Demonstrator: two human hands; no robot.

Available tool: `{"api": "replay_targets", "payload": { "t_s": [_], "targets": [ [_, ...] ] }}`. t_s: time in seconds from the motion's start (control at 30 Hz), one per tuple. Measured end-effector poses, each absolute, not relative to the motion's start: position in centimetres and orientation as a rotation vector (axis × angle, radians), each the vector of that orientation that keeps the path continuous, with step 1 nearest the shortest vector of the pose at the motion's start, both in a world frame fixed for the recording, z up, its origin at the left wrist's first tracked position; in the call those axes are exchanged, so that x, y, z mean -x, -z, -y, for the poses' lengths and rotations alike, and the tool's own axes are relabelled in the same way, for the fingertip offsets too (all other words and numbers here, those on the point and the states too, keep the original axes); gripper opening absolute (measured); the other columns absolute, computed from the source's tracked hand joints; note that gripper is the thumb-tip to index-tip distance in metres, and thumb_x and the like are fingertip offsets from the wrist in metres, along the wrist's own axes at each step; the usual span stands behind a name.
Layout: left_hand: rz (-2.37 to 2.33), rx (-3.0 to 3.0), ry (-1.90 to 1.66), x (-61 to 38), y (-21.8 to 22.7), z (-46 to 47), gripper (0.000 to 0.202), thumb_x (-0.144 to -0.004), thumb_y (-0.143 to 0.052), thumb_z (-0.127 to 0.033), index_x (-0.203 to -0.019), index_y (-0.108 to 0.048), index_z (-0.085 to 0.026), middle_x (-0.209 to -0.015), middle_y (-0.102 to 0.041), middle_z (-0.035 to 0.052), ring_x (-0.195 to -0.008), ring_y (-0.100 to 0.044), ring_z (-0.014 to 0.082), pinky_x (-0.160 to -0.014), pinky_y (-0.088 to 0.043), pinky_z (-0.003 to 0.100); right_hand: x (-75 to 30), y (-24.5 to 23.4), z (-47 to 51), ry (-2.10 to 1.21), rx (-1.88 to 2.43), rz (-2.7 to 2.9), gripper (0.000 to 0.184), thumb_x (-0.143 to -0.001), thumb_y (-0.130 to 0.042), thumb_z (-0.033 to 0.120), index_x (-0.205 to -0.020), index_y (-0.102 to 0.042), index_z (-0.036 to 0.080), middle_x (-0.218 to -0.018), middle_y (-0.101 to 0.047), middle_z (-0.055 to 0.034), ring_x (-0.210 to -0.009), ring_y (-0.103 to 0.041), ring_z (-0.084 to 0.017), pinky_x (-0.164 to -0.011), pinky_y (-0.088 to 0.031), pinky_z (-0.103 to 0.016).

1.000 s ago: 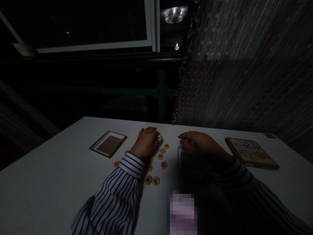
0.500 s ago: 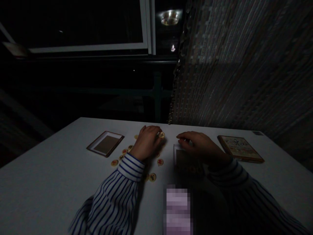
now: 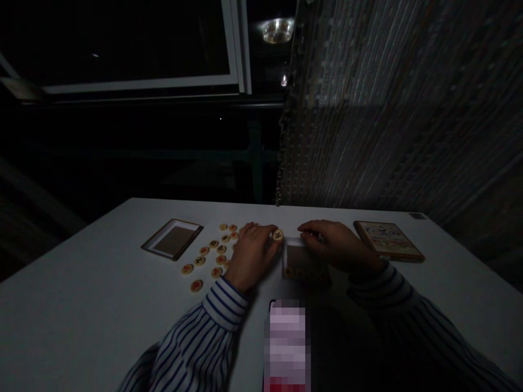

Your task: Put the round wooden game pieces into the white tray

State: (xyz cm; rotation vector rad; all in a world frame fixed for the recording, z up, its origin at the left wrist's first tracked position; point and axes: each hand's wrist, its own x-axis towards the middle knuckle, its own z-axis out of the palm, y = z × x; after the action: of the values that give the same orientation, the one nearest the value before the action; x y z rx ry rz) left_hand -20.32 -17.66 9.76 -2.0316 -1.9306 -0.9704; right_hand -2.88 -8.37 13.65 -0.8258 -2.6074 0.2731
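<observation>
Left hand: a round game piece is pinched between thumb and fingers, its black-marked face turned toward the camera. The fingers are closed on the disc, which is held near the far left corner of an open box. Right hand: it is placed above the right side of that box, with fingers curled and the tips drawn near the thumb. Whether anything is gripped there cannot be told; the underside of the hand is hidden and dim. Several discs can be made out inside the box, along its near side, in shadow.

Left of the left hand, loose discs are scattered on the white desk, some marked in red, others in black. Part of the group is covered by the hand. Farther left, a shallow open tray with a brown floor is set at an angle. Beyond the right hand, a flat case with a printed top is laid on the desk. Nearest the camera, between the forearms, a phone-like object is seen, its face pixelated. Both arms are covered by striped sleeves. Behind the desk, a beaded curtain is hung at the right.
</observation>
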Motion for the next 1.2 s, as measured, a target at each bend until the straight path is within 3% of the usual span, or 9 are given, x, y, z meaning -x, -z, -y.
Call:
{"api": "replay_targets", "payload": {
  "t_s": [0.4,0.73,1.2],
  "targets": [
    [1.943,2.004,1.124,18.2,-4.9,18.4,0.023,-0.082,-0.045,-0.028,-0.102,-0.054,-0.02,-0.095,-0.064,0.0043,-0.091,-0.057,0.0175,-0.089,-0.039,0.037,3.3,-12.3,8.0,-0.389,0.765,2.67,0.026,-0.08,-0.042,0.027,-0.095,-0.062,0.02,-0.089,-0.066,-0.0026,-0.082,-0.059,-0.016,-0.071,-0.044,-0.025],
    [1.992,1.955,1.218,18.4,-4.1,18.3,0.026,-0.081,-0.049,-0.028,-0.104,-0.053,-0.02,-0.095,-0.064,0.0049,-0.089,-0.058,0.0181,-0.081,-0.044,0.035,3.9,-11.7,7.9,-0.534,0.793,2.731,0.023,-0.079,-0.044,0.024,-0.094,-0.061,0.02,-0.08,-0.067,-0.0016,-0.069,-0.06,-0.013,-0.06,-0.043,-0.023],
    [2.035,1.917,1.327,18.1,-4.0,18.5,0.024,-0.078,-0.053,-0.028,-0.101,-0.054,-0.019,-0.089,-0.065,0.0043,-0.082,-0.06,0.0174,-0.075,-0.048,0.033,4.2,-9.4,7.6,-0.796,0.583,2.664,0.02,-0.079,-0.047,0.028,-0.095,-0.057,0.02,-0.083,-0.066,-0.0006,-0.073,-0.06,-0.011,-0.064,-0.044,-0.022]
  ]
}}
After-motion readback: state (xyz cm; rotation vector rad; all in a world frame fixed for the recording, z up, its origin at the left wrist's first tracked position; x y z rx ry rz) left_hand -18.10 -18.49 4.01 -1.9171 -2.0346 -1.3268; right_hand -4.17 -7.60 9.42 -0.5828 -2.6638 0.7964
